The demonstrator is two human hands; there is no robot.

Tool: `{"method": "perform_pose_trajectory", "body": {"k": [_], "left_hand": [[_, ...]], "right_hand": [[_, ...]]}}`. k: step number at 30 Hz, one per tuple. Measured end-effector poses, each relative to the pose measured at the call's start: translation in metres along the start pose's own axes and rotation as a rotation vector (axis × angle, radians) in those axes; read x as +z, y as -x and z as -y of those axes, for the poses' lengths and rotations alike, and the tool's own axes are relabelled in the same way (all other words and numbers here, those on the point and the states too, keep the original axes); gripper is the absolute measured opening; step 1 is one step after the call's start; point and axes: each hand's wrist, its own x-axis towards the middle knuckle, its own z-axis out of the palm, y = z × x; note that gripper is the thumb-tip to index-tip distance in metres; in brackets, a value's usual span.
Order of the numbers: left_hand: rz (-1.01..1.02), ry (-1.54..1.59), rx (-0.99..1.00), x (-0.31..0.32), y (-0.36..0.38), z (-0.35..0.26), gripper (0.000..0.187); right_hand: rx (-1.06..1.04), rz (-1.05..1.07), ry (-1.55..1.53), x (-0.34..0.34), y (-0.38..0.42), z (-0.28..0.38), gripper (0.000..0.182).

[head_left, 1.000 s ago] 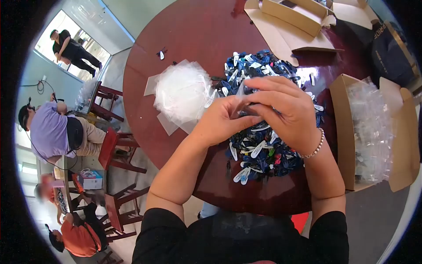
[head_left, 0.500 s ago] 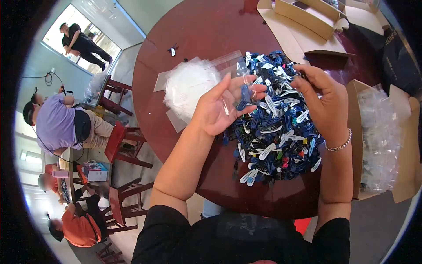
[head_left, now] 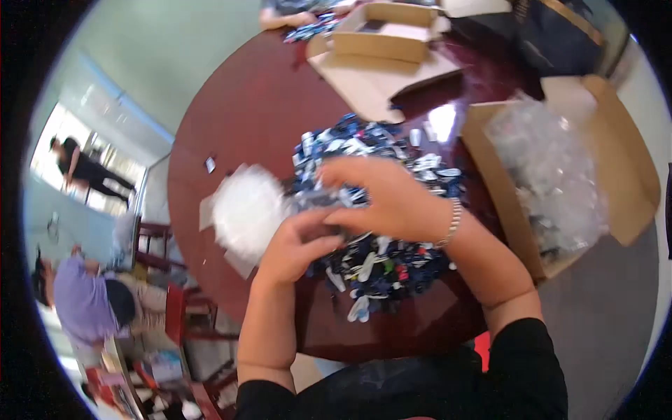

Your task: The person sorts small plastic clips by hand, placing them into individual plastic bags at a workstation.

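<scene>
Clear bag (head_left: 313, 201) is btwn L hand (head_left: 287, 246) & R hand (head_left: 395, 199), over the clips (head_left: 402, 274); prob. there so clips & bag stack (head_left: 245, 213) are both in easy reach. L half-curled, thumb apart from fingers, fingertips by bag; R arched, fingers bent. Blur: can't tell if either grips. Box (head_left: 498, 189) w/ clear plastic (head_left: 553, 175) at bench's (head_left: 238, 119) R edge.
</scene>
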Motion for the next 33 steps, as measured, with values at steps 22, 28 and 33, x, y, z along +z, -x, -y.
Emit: {"method": "perform_pose_trajectory", "body": {"k": [22,28,33], "left_hand": [[-0.199,-0.006,0.011,0.005,-0.011,-0.003,0.026],[-0.159,-0.011,0.05,0.003,-0.01,-0.004,0.026],[-0.142,-0.037,0.069,0.004,-0.011,-0.004,0.026]], "right_hand": [[0.249,-0.715,0.814,-0.132,0.018,-0.005,0.015],[0.548,-0.684,1.115,-0.159,0.041,-0.028,0.016],[0.805,-0.6,1.209,-0.155,0.053,-0.05,0.021]]}}
